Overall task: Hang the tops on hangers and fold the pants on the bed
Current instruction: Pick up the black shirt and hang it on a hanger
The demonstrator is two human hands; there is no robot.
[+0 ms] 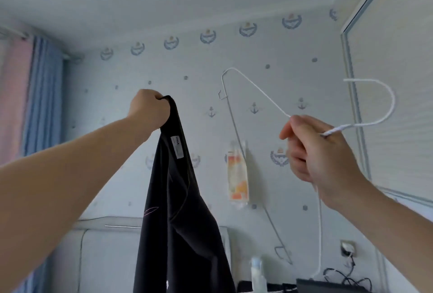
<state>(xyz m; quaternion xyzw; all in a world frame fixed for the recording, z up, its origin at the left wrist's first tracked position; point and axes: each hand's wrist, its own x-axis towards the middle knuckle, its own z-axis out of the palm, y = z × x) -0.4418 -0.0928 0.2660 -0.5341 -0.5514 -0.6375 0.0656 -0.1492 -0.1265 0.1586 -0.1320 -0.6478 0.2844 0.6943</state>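
Overhead, left hand [148, 107] grips black top [180, 210]; right hand [314, 150] holds white hanger [257, 90].

No legible txt; white tag [177, 147] on black top [182, 222] too blurry.

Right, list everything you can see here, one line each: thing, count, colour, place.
black top: one, black, hanging centre
wire hanger: one, white, held up at right
curtains: two, pink and blue, far left
packet: one, orange and white, on the wall
bottle: one, pale, bottom centre
cables: a tangle, black, bottom right
left hand: grips the black top's upper edge
right hand: fingers pinch the wire hanger's neck
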